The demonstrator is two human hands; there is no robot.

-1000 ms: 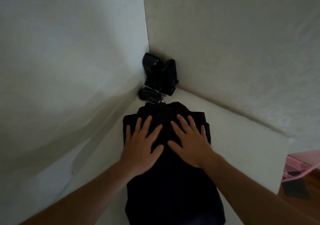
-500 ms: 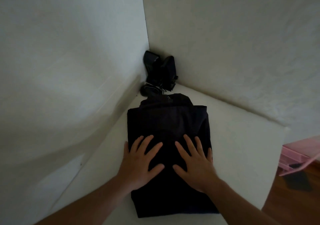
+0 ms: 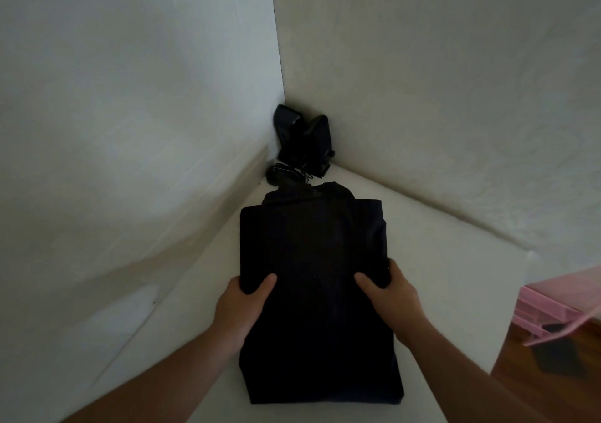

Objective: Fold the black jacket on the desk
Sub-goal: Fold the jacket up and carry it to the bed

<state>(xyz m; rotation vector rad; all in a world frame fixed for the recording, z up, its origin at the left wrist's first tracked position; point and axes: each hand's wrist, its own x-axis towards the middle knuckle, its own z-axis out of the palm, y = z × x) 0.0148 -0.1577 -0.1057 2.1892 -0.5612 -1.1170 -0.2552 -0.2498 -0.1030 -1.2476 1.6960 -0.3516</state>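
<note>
The black jacket (image 3: pixel 313 276) lies on the white desk (image 3: pixel 439 260) as a narrow folded panel, long axis running straight away from the person, collar end far. The left hand (image 3: pixel 242 305) and right hand (image 3: pixel 392 296) grip opposite side edges about midway along, thumbs on top, equally near. The near half lies behind the hands. No legible writing appears.
</note>
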